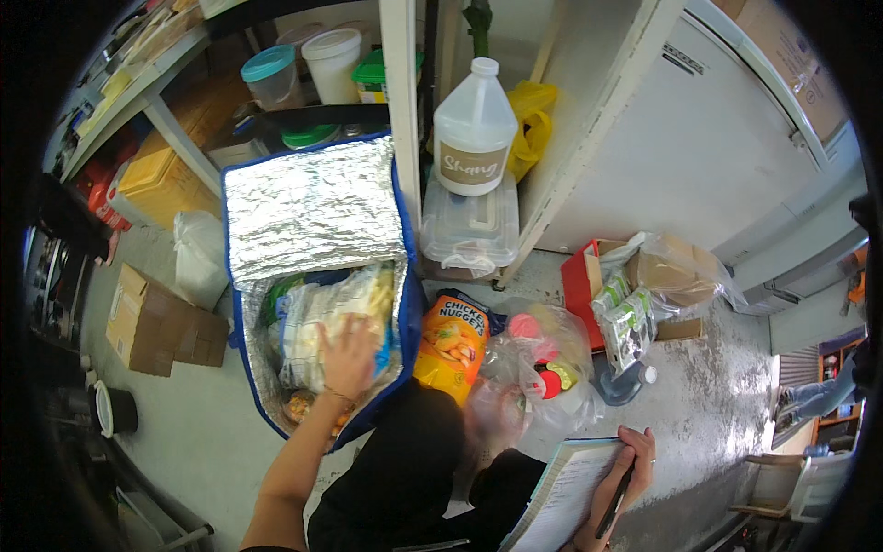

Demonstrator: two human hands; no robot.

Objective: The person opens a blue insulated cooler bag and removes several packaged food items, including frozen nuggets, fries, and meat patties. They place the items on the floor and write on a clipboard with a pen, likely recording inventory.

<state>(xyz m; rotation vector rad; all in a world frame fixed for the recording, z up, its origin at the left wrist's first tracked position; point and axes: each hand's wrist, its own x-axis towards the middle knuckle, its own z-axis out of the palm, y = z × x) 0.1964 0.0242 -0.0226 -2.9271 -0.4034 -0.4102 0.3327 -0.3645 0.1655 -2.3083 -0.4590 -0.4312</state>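
An insulated cooler bag (410,324) with blue trim and a silver foil lining stands with its foil lid (314,207) folded back. My left hand (348,355) reaches inside, fingers spread over a plastic-wrapped food pack (314,310), and it grips nothing that I can see. Below my wrist, another food pack (299,406) with orange contents lies at the bag's near end. My right hand (635,462) holds an open lined notebook (569,486) with handwriting on it, along with a black pen (615,502). Beside the cooler bag leans an orange pack of chicken nuggets (452,338).
Clear plastic bags of groceries (552,359) lie right of the nuggets, near a water jug (624,383) and a red box (579,290). A white-capped jug (476,134) tops a lidded plastic bin (469,224). Cardboard boxes (155,324) stand left. A person's legs (817,397) show far right.
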